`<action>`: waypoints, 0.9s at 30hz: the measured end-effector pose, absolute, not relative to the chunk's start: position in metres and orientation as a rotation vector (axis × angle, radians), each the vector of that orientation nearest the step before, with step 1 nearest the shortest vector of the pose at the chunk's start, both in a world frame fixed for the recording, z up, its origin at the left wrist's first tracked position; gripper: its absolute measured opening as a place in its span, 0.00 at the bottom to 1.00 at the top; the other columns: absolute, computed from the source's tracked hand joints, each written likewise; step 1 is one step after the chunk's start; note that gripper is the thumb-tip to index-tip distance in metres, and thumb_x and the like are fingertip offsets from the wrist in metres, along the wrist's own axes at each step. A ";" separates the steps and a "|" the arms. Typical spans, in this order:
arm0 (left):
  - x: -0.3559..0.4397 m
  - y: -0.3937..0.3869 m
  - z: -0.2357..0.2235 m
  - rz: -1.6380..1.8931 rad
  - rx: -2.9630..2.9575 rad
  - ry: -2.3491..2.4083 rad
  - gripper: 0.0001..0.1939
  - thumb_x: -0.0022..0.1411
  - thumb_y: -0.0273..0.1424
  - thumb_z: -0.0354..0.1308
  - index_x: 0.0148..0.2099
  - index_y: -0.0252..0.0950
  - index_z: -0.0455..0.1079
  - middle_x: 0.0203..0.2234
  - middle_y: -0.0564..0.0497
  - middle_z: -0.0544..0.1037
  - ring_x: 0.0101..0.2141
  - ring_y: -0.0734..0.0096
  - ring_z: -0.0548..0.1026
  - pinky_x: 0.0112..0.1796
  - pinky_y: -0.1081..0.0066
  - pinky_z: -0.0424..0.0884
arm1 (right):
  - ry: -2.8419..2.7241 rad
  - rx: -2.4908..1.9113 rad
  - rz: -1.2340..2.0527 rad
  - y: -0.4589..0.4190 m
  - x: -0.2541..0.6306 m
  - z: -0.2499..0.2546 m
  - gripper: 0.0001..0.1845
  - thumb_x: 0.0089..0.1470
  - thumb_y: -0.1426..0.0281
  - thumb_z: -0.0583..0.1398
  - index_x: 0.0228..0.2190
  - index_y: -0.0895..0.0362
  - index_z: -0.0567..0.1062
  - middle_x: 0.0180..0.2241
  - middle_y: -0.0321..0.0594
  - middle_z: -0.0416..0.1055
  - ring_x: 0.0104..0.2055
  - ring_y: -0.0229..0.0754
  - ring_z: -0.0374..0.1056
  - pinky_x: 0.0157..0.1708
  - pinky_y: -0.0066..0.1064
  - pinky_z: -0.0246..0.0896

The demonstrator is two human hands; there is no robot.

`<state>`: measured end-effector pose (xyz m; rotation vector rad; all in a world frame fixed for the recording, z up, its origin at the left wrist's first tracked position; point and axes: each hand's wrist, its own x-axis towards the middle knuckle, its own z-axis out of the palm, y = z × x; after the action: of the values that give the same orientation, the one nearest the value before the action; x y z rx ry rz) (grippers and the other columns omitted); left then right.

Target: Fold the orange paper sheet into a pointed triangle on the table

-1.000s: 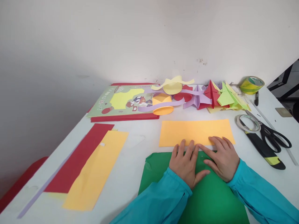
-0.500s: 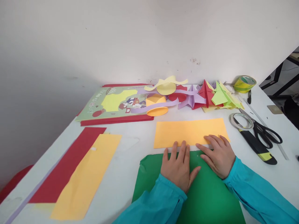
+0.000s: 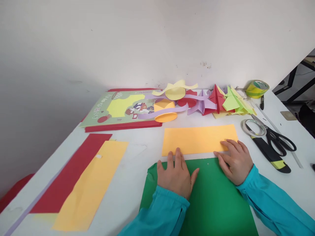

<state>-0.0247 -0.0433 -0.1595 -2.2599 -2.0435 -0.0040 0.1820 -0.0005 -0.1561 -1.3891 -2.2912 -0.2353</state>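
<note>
A flat strip of orange paper (image 3: 197, 139) lies crosswise on the white table, just beyond a green sheet (image 3: 211, 196). My left hand (image 3: 174, 175) rests on the green sheet with fingers spread, its longest fingertips at the strip's near edge. Over the strip's right end reaches my right hand (image 3: 235, 162), its fingers apart and fingertips touching the orange paper. Neither hand grips anything. Both forearms are in teal sleeves; the left one covers part of the green sheet.
Red paper (image 3: 73, 173) and a yellow-orange strip (image 3: 92, 185) overlap on the left. Behind lie a printed board (image 3: 98, 113), paper crowns (image 3: 165, 113) and folded paper shapes (image 3: 216, 100). On the right are scissors (image 3: 279, 141), a tape roll (image 3: 254, 127), a cutter (image 3: 270, 154) and yellow tape (image 3: 257, 89).
My left hand has slid left along the near edge of the orange strip. My right hand has shifted slightly right. The papers stay in place.
</note>
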 end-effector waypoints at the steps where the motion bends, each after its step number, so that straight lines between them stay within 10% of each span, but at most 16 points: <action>1: -0.024 -0.044 -0.159 0.016 -2.243 -2.041 0.30 0.66 0.43 0.42 0.59 0.25 0.63 0.59 0.31 0.62 0.56 0.37 0.63 0.49 0.38 0.60 | -2.281 -1.400 -0.244 0.000 0.183 -0.156 0.18 0.59 0.66 0.53 0.26 0.50 0.81 0.43 0.46 0.73 0.51 0.51 0.63 0.50 0.47 0.53; 27: -0.034 -0.038 -0.155 0.024 -2.104 -2.126 0.36 0.66 0.46 0.38 0.52 0.14 0.68 0.52 0.21 0.67 0.50 0.36 0.69 0.46 0.40 0.62 | -2.172 -1.660 -0.741 0.004 0.217 -0.161 0.15 0.53 0.74 0.58 0.18 0.55 0.77 0.36 0.42 0.78 0.43 0.53 0.68 0.45 0.46 0.57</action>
<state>-0.0342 -0.0379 -0.1549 -2.1043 -2.1255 0.0243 0.2167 0.0037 -0.1605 -1.6598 -2.1716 -0.7411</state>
